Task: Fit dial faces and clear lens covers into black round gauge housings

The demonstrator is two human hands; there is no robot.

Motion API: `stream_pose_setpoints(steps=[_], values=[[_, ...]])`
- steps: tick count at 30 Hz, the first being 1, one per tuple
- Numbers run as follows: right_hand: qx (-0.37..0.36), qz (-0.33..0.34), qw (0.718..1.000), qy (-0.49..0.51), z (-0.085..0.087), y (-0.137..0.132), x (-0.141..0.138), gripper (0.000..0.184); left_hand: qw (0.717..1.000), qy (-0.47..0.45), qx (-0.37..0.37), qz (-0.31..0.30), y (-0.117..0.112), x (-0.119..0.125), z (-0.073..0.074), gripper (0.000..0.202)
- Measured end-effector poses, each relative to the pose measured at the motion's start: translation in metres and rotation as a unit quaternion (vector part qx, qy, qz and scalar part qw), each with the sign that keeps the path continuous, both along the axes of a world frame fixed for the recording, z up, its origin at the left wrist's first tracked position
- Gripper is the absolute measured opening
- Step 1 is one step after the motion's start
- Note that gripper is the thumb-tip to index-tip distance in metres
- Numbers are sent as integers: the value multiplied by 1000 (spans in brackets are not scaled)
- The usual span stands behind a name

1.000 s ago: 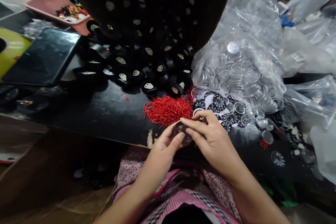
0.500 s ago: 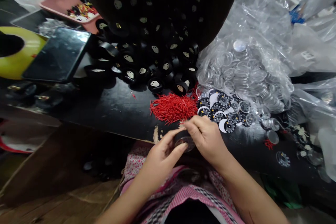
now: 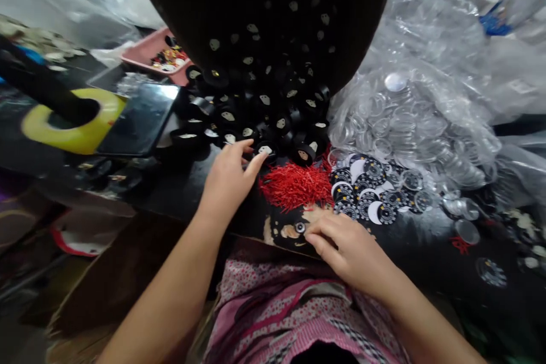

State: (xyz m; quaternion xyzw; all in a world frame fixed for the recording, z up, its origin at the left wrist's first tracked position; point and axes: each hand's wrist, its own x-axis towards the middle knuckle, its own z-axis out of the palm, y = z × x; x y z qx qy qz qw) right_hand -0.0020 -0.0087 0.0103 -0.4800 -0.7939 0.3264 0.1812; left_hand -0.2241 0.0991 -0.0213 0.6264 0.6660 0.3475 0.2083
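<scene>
My left hand point(image 3: 228, 182) reaches forward onto the black table, fingers spread, its fingertips at a black round casing point(image 3: 264, 151) on the near edge of a heap of black casings point(image 3: 256, 108). My right hand point(image 3: 345, 247) rests at the table's near edge with fingers curled together beside a small dark round piece point(image 3: 300, 228); whether it grips that piece I cannot make out. A pile of red pins point(image 3: 296, 185) lies between the two hands. Printed black-and-white dial discs point(image 3: 367, 190) lie just beyond my right hand.
A heap of clear round lenses in plastic bags point(image 3: 405, 125) fills the right. A dark tablet point(image 3: 139, 122), a yellow ring point(image 3: 72, 125) and a pink tray point(image 3: 153, 54) sit at the left. A large dark bag point(image 3: 264, 0) hangs over the casings. My patterned lap cloth point(image 3: 290, 307) is below.
My left hand has left the small piece held in front of me and reached forward to the black casings. My right hand has lowered to the table edge. The view shifted left.
</scene>
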Motion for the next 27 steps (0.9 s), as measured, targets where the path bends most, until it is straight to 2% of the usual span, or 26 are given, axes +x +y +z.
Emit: stream_pose_setpoints(steps=[1, 3, 4, 6, 8, 10, 11, 14, 17, 21, 24, 26, 27], values=[[-6, -12, 1000, -19, -1, -2, 9, 15, 999, -19, -26, 7, 11, 5, 2, 27], [-1, -61, 996, -61, -6, -5, 29, 13, 993, -81, -78, 29, 16, 9, 4, 27], [8, -94, 992, -87, -8, -5, 38, 13, 987, -125, -96, 39, 12, 9, 6, 28], [29, -152, 978, -142, -14, -3, 52, 27, 959, -259, -108, 43, -8, 10, 10, 28], [39, -174, 967, -180, -19, 2, 59, 38, 895, -432, -110, 27, -37, 15, 14, 23], [36, -176, 967, -180, -21, 8, 62, 30, 816, -563, -132, 27, -67, 23, 13, 21], [34, -176, 969, -172, -22, 11, 63, 25, 789, -594, -153, 35, -80, 27, 11, 22], [45, -187, 967, -168, -23, 16, 66, 31, 733, -636, -236, 50, -109, 40, 3, 27], [63, -215, 959, -173, -25, 17, 72, 37, 688, -667, -286, 29, -122, 50, -1, 29], [69, -260, 961, -65, -27, 17, 75, 12, 649, -697, -304, 5, -124, 61, 1, 32], [12, -305, 949, 78, -22, 14, 66, 10, 611, -719, -330, -22, -122, 71, 3, 29], [-70, -287, 938, 182, -16, 13, 56, 13, 594, -730, -337, -24, -119, 78, 5, 29], [-109, -270, 930, 225, -14, 12, 50, 16, 594, -732, -333, -16, -117, 81, 5, 30]])
